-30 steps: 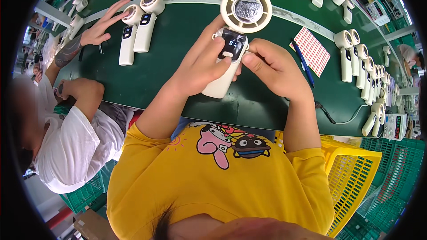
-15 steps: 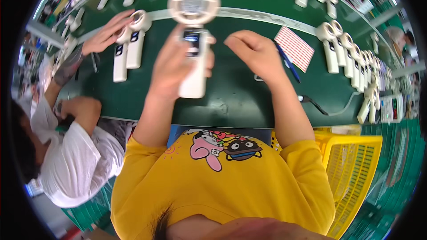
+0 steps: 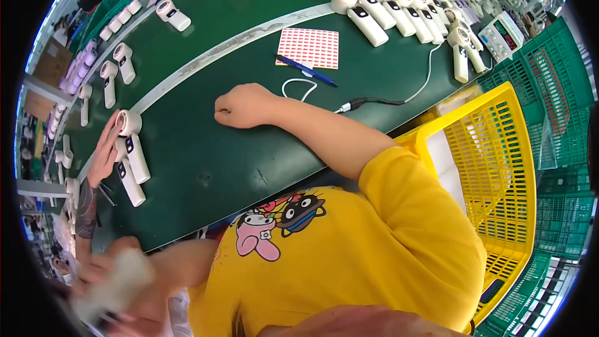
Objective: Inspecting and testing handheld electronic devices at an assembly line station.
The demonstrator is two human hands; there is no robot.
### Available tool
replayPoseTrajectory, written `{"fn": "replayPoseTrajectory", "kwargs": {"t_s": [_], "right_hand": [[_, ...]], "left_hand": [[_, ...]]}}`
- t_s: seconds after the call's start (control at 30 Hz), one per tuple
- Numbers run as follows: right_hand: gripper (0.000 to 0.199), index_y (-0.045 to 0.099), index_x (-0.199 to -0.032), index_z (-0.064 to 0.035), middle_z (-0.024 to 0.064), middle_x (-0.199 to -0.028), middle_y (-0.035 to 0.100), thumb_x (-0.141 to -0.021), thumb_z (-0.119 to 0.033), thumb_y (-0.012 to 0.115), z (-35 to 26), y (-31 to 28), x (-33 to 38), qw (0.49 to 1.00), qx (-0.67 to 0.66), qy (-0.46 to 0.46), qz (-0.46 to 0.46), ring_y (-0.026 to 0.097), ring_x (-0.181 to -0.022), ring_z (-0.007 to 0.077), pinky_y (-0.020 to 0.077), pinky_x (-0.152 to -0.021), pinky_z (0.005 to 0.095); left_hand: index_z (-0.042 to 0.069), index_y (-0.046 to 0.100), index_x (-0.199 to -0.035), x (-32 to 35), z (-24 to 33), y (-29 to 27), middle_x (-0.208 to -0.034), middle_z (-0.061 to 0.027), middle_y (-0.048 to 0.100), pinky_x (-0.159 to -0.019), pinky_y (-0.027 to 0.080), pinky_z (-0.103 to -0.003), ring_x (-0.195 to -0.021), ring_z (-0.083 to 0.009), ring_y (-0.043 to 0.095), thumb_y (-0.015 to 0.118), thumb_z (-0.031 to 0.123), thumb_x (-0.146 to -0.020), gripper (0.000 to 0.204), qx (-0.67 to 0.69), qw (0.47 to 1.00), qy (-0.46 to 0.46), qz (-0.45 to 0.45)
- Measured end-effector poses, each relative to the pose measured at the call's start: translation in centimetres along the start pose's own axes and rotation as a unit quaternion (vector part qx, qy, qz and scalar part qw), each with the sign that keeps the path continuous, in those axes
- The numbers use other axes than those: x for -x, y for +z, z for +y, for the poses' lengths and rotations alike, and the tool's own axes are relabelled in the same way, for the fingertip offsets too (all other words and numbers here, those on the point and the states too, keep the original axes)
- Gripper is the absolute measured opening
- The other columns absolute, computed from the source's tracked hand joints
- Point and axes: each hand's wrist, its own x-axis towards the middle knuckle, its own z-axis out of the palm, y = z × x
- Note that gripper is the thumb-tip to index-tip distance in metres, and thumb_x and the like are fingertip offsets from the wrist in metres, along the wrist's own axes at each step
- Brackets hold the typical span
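At the lower left, my left hand (image 3: 140, 315) is smeared by motion. It is closed round a blurred white handheld fan (image 3: 125, 281), whose details cannot be read. My right hand (image 3: 246, 106) is a loose fist over the middle of the green table; whatever its fingers may hold is hidden. Right of that fist lie a white cable loop (image 3: 299, 81), a blue pen (image 3: 306, 70) and a sheet of red-and-white labels (image 3: 309, 43). A co-worker's hand (image 3: 105, 150) touches the heads of two white fans (image 3: 137, 159) at the table's left.
Several white fans (image 3: 399, 15) stand in a row at the far right, near a small meter with a lit display (image 3: 501, 37). A pale strip (image 3: 231, 43) crosses the green table (image 3: 206, 150). A yellow basket (image 3: 524, 150) sits at my right side, with green crates (image 3: 555, 68) beyond.
My left hand has carried the fan from in front of me down to the lower left. The view has turned left. My right hand is still closed over the table.
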Motion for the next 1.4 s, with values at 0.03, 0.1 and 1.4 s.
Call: {"fn": "replayPoseTrajectory", "kwargs": {"t_s": [0.03, 0.1, 1.4], "right_hand": [[0.028, 0.063, -0.082, -0.0084, 0.0078, -0.079, 0.064, -0.079, -0.03, 0.045, -0.1, 0.0, 0.1, 1.0, 0.013, -0.006, -0.009, 0.057, -0.074, 0.0312, 0.0452, -0.067, 0.0357], [0.028, 0.063, -0.082, -0.0091, 0.008, -0.078, 0.064, -0.081, -0.03, 0.044, -0.3, -0.2, 0.2, 0.999, 0.039, -0.018, -0.026, 0.057, -0.072, 0.0315, 0.0446, -0.065, 0.0354], [0.024, 0.056, -0.093, -0.0095, 0.0046, -0.072, 0.059, -0.084, -0.03, 0.049, -2.2, -1.1, 0.3, 0.992, 0.069, 0.07, -0.084, 0.055, -0.065, 0.0202, 0.0424, -0.061, 0.0286]], "left_hand": [[-0.006, 0.04, -0.105, -0.2, -0.1, 0.6, -0.099, -0.0174, 0.042, -0.068, 0.031, -0.033, -0.078, -0.0217, 0.037, 0.044, 0.026, -0.069, 0.048, 0.011, 1.0, -0.023, 0.004], [-0.006, 0.04, -0.105, -0.4, -0.5, 2.0, -0.1, -0.0182, 0.04, -0.07, 0.032, -0.033, -0.079, -0.0227, 0.038, 0.046, 0.026, -0.068, 0.05, 0.036, 0.997, -0.07, 0.012], [-0.003, 0.054, -0.091, 8.4, -12.2, -7.6, -0.083, -0.0167, 0.055, -0.058, 0.045, -0.032, -0.071, -0.0254, 0.054, 0.05, 0.011, -0.077, 0.02, -0.773, 0.523, -0.359, 0.013]]}}
